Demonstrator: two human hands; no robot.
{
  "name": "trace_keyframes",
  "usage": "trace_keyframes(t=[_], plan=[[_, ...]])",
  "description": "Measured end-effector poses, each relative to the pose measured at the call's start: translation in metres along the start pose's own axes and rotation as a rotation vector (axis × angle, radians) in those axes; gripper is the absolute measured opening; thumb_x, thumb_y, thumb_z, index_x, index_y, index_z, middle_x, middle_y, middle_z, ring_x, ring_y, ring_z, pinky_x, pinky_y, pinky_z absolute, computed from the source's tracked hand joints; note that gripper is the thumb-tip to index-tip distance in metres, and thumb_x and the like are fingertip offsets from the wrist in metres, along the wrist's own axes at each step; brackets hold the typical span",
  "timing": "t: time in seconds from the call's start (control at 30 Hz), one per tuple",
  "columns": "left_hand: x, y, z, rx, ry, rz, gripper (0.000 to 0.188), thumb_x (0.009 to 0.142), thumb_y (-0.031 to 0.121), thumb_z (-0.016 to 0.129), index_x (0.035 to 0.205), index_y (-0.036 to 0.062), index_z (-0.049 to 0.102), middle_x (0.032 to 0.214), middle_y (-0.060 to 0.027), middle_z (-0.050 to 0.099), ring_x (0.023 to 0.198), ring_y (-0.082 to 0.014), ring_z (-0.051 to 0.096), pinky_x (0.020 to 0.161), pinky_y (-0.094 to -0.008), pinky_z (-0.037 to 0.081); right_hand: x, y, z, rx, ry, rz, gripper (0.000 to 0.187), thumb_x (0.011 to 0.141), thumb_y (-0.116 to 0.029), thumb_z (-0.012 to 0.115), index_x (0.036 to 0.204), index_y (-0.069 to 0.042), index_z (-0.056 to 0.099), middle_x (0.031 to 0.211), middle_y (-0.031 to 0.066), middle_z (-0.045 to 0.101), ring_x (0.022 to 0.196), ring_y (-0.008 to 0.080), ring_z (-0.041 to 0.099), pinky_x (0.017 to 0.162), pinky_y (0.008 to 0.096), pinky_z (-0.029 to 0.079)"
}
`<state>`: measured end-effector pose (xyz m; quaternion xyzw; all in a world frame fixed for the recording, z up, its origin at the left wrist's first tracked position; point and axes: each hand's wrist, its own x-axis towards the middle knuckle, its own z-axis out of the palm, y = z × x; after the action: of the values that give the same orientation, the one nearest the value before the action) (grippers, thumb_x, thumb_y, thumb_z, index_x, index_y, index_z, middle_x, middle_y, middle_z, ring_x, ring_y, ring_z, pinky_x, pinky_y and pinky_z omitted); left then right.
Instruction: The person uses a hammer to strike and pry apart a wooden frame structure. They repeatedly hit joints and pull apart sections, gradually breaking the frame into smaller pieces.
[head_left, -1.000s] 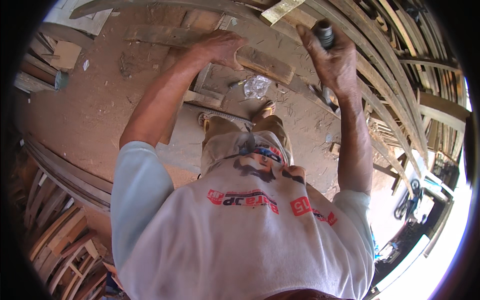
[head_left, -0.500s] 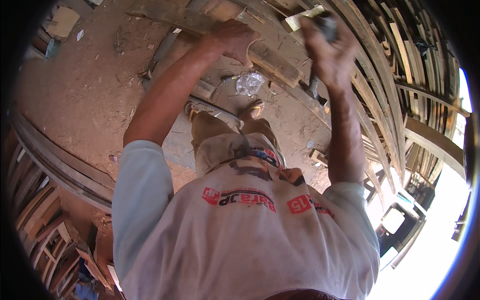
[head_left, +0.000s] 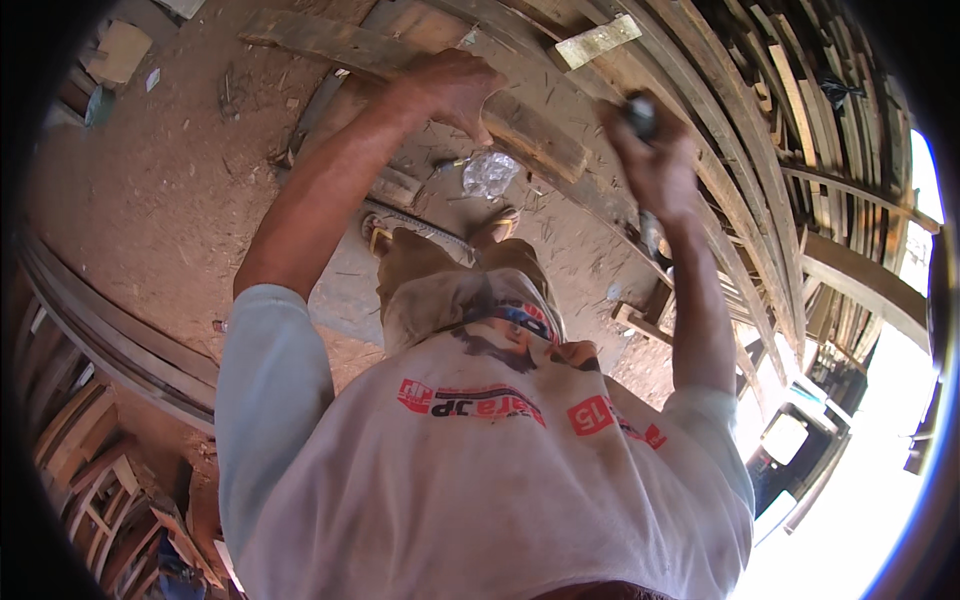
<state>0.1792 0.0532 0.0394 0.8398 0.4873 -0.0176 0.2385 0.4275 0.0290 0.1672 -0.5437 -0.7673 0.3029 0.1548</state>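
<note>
My left hand [head_left: 455,92] rests over a rough wooden plank [head_left: 540,140], fingers on its far side and thumb down its near side. The plank slants across the work area from upper left to mid right. My right hand [head_left: 662,160] is raised to the right of the plank's end, closed around a dark-handled tool [head_left: 640,116] whose rounded end shows above the fist. A greyish metal part [head_left: 652,238] shows below the fist, beside the wrist. Motion blur hides the tool's exact kind. A pale rectangular block [head_left: 598,42] lies on the boards beyond.
Crumpled clear plastic [head_left: 490,175] lies on the ground before my sandalled feet. A long thin dark strip [head_left: 425,225] lies by them. Curved timbers [head_left: 740,150] are stacked at right; more curved wood [head_left: 120,320] is at left. Chips and debris litter the earth floor [head_left: 190,190].
My right hand has come down nearer to me with the tool, uncovering the pale block. My left hand stays on the plank; the whole view has shifted slightly.
</note>
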Motion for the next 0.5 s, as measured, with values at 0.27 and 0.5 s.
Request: trace_keyframes(t=[0.27, 0.5], plan=[[-0.016, -0.015, 0.009, 0.011, 0.197, -0.001, 0.077, 0.059, 0.044, 0.091, 0.120, 0.0055, 0.067, 0.108, -0.0173, 0.073, 0.109, -0.0353, 0.068, 0.094, -0.0481, 0.054, 0.058, -0.086, 0.065, 0.178, 0.098, -0.266, 0.038, 0.094, -0.036, 0.074, 0.097, 0.001, 0.067, 0.078, 0.0123, 0.063, 0.071, 0.0204, 0.057, 0.068, 0.0389, 0.049], [-0.019, -0.024, 0.017, 0.134, 0.206, 0.028, 0.096, 0.059, 0.050, 0.091, 0.139, 0.0099, 0.058, 0.134, -0.0165, 0.064, 0.123, -0.0327, 0.061, 0.108, -0.0454, 0.045, 0.036, -0.053, 0.042, 0.204, 0.214, -0.377, 0.044, 0.092, -0.048, 0.076, 0.105, -0.005, 0.073, 0.075, -0.0002, 0.064, 0.067, 0.0077, 0.058, 0.057, 0.0282, 0.047]])
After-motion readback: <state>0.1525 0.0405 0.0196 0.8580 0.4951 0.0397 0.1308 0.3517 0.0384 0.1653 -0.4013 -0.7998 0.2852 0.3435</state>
